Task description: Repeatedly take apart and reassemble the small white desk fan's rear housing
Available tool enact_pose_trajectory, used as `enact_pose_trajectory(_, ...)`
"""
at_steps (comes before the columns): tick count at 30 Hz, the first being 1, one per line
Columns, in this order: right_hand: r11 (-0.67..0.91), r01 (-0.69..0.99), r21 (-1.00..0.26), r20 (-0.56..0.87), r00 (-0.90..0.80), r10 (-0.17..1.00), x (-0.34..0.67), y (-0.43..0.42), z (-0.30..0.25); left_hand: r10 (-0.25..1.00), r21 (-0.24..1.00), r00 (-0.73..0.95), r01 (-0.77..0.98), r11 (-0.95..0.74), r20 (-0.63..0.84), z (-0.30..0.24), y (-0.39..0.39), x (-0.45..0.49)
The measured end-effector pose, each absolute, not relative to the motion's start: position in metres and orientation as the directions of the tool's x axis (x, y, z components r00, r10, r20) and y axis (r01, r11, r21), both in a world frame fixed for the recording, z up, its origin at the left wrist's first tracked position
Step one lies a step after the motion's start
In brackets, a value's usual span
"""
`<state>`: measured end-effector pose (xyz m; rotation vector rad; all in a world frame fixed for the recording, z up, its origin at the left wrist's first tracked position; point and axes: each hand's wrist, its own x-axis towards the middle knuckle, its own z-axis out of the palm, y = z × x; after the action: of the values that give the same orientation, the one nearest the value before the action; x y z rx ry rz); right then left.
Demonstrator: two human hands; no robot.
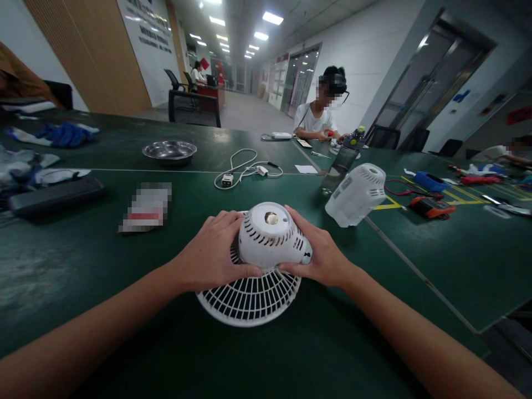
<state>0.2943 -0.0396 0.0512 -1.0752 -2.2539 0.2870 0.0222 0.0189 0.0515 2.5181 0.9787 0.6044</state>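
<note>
A small white fan head (pixel 266 235) lies face down on the dark green table (pixel 124 310), its round grille (pixel 249 302) flat against the surface and its vented motor housing pointing up. My left hand (pixel 211 255) wraps around the left side of the housing. Against the right side presses my right hand (pixel 320 255), fingers curled round it. Both hands grip the housing. A white fan base part (pixel 355 194) lies tilted to the right, a little beyond my hands.
A steel bowl (pixel 169 149) and a white cable with adapter (pixel 245 169) sit farther back. A black case (pixel 56 195) and blue cloths lie left. An orange multimeter (pixel 430 206) lies right. Another person (pixel 320 113) sits across the table.
</note>
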Motion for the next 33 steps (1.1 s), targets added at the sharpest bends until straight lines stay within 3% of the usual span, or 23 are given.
enact_pose_trajectory(7, 0.657, 0.659, -0.365, 0.426, -0.510, 0.748, 0.302, -0.034, 0.048, 0.684, 0.435, 0.683, 0.551, -0.713, 0.256, 0.048, 0.021, 0.021)
enact_pose_trajectory(11, 0.653, 0.678, -0.339, 0.452, -0.491, 0.744, 0.301, -0.036, 0.044, 0.731, 0.487, 0.610, 0.560, -0.670, 0.305, 0.050, 0.018, 0.021)
enact_pose_trajectory(16, 0.669, 0.583, -0.462, 0.441, -0.503, 0.743, 0.292, -0.044, 0.041, 0.698, 0.625, 0.633, 0.405, -0.667, 0.335, 0.053, 0.018, 0.016)
enact_pose_trajectory(19, 0.666, 0.523, -0.532, 0.445, -0.496, 0.745, 0.287, -0.046, 0.043, 0.661, 0.642, 0.662, 0.344, -0.686, 0.352, 0.047, 0.019, 0.013)
enact_pose_trajectory(24, 0.631, 0.536, -0.561, 0.408, -0.485, 0.774, 0.284, -0.045, 0.048, 0.653, 0.564, 0.658, 0.397, -0.724, 0.375, 0.037, 0.018, 0.015)
enact_pose_trajectory(33, 0.562, 0.577, -0.592, 0.333, -0.460, 0.823, 0.282, -0.048, 0.055, 0.504, 0.345, 0.675, 0.369, -0.863, 0.539, 0.032, 0.014, 0.017)
